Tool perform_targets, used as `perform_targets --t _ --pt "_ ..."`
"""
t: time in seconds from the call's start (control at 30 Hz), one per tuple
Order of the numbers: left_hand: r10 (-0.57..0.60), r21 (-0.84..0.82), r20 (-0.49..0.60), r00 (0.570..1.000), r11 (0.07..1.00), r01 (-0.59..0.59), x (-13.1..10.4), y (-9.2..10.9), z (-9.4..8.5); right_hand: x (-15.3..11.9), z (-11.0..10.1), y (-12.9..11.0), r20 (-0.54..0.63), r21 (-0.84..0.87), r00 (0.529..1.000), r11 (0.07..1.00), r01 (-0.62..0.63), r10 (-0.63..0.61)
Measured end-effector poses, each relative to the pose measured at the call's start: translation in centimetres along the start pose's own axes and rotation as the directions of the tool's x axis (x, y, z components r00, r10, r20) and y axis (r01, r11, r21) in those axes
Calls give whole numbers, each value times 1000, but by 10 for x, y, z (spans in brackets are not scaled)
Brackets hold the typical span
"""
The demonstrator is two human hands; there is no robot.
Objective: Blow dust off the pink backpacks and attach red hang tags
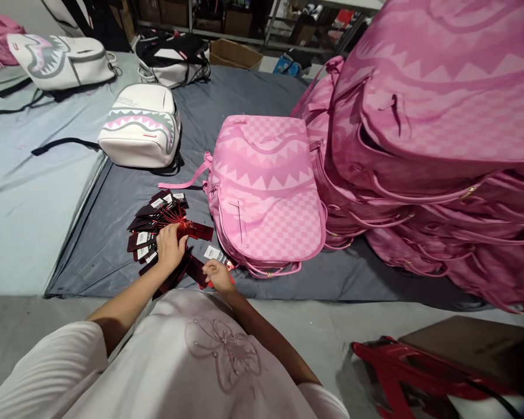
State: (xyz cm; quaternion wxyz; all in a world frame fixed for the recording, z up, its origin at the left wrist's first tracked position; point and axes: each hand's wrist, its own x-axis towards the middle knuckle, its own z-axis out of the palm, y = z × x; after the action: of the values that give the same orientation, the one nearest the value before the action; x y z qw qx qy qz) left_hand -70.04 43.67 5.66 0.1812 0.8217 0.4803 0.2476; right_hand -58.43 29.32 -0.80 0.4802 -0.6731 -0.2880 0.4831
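Note:
A fan of dark red and black hang tags (145,238) with white stickers and red strings lies on the grey-covered table. My left hand (171,249) is closed over the gathered strings of this bunch. Just to its right, my right hand (218,276) has its fingers pinched at the edge of a dark red hang tag (196,270). A tag with a white label (213,252) lies beside those fingers. Beyond my hands, a pink backpack (266,186) with a shark-mouth print and checkered front lies on its back, its top handle toward me.
Pink backpacks (436,116) are piled high on the right. A white shark-mouth backpack (140,125) lies at the back left, with another white one (70,61) and a black-and-white one (173,58) behind. A cardboard box (471,349) on a red frame (384,372) stands at lower right.

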Motion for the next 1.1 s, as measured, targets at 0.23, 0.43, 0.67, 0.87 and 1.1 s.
perform_targets --t 0.23,0.43,0.67,0.87,1.1 --pt "71 -563 430 900 800 206 -52 38 21 -19 -7 -6 -85 58 991 993 106 -101" --pt "125 -620 417 900 764 181 -49 48 25 -32 -14 -15 -104 -28 974 980 197 -199" --pt "229 -407 304 925 909 -91 -24 44 17 -48 -42 -55 -307 -646 830 742 178 -466" --pt "335 -260 411 848 934 -243 -9 54 16 -49 -53 -57 -285 -676 826 713 186 -486" --pt "491 -427 466 736 853 -299 -5 64 21 -55 -60 -40 -316 -553 829 800 233 -460"
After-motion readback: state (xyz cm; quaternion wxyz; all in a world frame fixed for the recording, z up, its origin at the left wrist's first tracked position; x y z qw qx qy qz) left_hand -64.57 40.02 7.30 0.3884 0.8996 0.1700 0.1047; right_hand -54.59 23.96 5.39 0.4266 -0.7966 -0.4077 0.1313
